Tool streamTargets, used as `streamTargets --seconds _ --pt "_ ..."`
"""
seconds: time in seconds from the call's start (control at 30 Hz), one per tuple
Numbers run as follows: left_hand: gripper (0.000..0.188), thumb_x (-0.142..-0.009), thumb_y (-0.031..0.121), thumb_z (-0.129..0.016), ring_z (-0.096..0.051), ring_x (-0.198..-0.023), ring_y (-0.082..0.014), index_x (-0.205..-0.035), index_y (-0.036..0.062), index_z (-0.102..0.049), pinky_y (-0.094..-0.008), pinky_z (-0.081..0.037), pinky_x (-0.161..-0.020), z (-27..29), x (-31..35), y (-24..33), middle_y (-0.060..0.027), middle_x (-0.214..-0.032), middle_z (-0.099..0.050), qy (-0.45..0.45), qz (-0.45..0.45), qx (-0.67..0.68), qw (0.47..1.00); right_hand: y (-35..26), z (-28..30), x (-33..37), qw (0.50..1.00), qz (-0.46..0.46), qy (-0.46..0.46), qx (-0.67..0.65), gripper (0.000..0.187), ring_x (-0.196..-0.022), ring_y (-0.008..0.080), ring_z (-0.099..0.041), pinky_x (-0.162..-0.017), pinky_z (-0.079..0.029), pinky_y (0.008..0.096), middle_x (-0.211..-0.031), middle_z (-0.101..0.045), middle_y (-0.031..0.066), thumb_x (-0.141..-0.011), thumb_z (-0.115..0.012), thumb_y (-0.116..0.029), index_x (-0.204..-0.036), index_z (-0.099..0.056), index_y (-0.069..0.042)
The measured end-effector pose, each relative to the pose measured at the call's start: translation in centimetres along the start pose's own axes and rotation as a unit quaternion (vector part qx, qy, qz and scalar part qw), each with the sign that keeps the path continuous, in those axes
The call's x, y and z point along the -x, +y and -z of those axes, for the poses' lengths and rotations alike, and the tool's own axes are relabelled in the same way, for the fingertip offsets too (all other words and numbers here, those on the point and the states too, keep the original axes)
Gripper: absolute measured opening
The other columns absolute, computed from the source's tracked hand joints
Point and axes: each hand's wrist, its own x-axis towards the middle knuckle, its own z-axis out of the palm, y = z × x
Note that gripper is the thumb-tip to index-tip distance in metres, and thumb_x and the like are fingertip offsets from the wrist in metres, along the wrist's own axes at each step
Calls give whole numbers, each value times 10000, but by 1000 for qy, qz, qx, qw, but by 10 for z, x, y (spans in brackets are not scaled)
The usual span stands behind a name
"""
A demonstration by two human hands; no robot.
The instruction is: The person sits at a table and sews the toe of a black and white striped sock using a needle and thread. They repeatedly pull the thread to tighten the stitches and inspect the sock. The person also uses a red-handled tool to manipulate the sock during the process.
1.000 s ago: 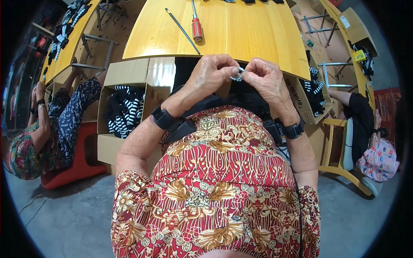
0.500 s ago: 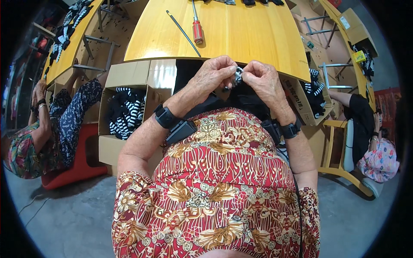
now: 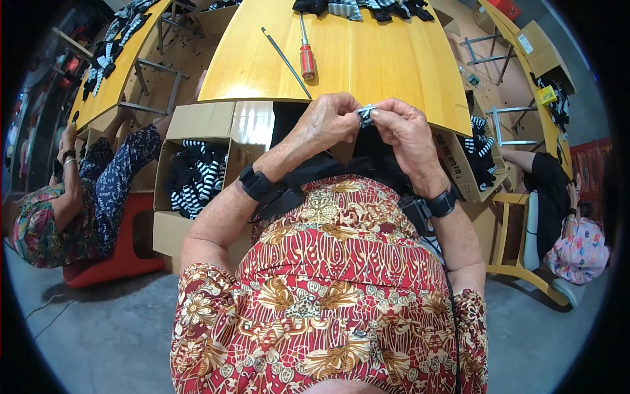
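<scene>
A small black-and-white striped knit piece (image 3: 366, 115) is pinched between my two hands, just off the table's near edge. My left hand (image 3: 331, 119) closes its fingertips on one side of it. On the other side, my right hand (image 3: 405, 131) grips it between thumb and bent forefinger. Most of the piece is hidden by the fingers, so its full shape cannot be made out. Beyond my hands, a red-handled screwdriver (image 3: 307, 62) and a thin dark rod (image 3: 286, 62) lie on the yellow table (image 3: 380, 59).
Striped knit pieces fill a carton (image 3: 197, 121) at my left and another carton (image 3: 453, 161) at my right. More dark and striped pieces (image 3: 344, 9) lie along the table's far part. One person (image 3: 49, 226) sits at left, another (image 3: 577, 243) at right.
The view has shifted slightly, showing more of the pieces at the table's far part. My fingers have shifted a little on the striped piece, which both hands still hold.
</scene>
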Motion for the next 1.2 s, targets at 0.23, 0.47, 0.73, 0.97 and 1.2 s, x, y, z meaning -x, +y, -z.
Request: streamTargets --seconds 0.23,0.47,0.73,0.97,1.2 --pt "107 -909 167 -586 -504 -602 -33 -892 62 -599 -159 -389 -534 -6 -2 3 27 -738 -572 5 18 224 974 -12 6 3 986 -23 -99 -133 75 -561 13 -414 -489 -306 154 -682 -515 -48 -890 -623 -109 -891 -593 -40" --pt "66 -915 121 -591 -464 -614 -27 -945 63 -595 -161 -362 -545 -6 5 20 53 -727 -536 -5 -39 263 964 -30 -7 13 987 94 0 127 136 -590 15 -455 -530 -371 173 -665 -541 -39 -852 -667 -135 -796 -592 -37" --pt "82 -912 159 -617 -482 -653 -39 -940 86 -592 -160 -371 -582 -5 1 7 56 -763 -554 -92 6 404 910 -25 -7 7 897 219 87 373 149 -602 52 -490 -552 -420 235 -624 -520 0 -823 -637 -83 -744 -548 7" --pt "141 -904 198 -645 -526 -678 -34 -910 85 -562 -173 -434 -614 -11 4 12 40 -784 -571 -39 -21 305 951 -15 -2 3 904 269 91 318 92 -656 58 -527 -604 -443 229 -676 -572 7 -846 -647 -90 -828 -627 -3" --pt "143 -891 149 -646 -520 -574 -44 -839 86 -528 -169 -379 -503 -12 -9 13 19 -715 -568 106 -39 202 973 -7 -6 -7 984 155 82 31 96 -614 34 -499 -551 -396 171 -700 -574 -30 -879 -654 -105 -823 -625 -33"
